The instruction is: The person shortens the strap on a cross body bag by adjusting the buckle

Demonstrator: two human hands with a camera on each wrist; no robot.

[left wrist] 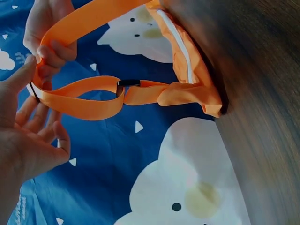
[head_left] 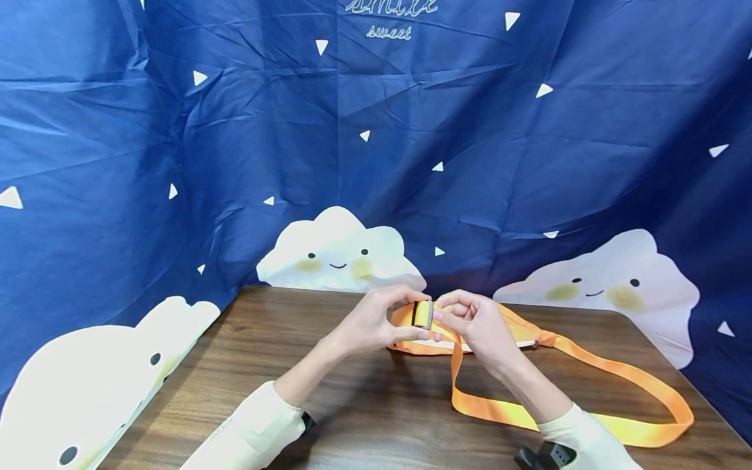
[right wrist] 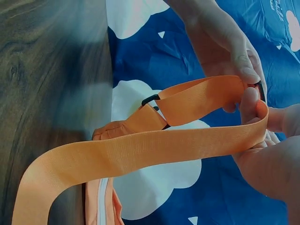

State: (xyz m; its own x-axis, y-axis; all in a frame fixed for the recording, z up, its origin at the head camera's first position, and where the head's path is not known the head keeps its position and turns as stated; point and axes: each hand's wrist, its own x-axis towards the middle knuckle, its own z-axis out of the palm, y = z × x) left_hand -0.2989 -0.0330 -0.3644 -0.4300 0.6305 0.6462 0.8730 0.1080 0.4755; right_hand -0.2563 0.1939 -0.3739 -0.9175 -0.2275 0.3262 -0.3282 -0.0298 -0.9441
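An orange waist bag (head_left: 518, 326) with a white zipper (left wrist: 178, 40) lies on the table. Its long webbing strap (head_left: 637, 373) loops toward the right. My left hand (head_left: 373, 321) pinches a dark strap slider (head_left: 431, 315) between thumb and fingers, holding it above the bag. Close beside it, my right hand (head_left: 480, 326) pinches the strap at the slider, thumb against the webbing. The left wrist view shows the strap doubled back in a loop to a black ring (left wrist: 129, 83) near the bag's end. The right hand's other fingers curl behind the strap (right wrist: 211, 140).
The brown wooden table (head_left: 364, 405) ends at a blue cloth backdrop (head_left: 376, 163) with white clouds and triangles. Dark wrist devices (head_left: 546, 455) sit under the sleeves, near the strap's lower run.
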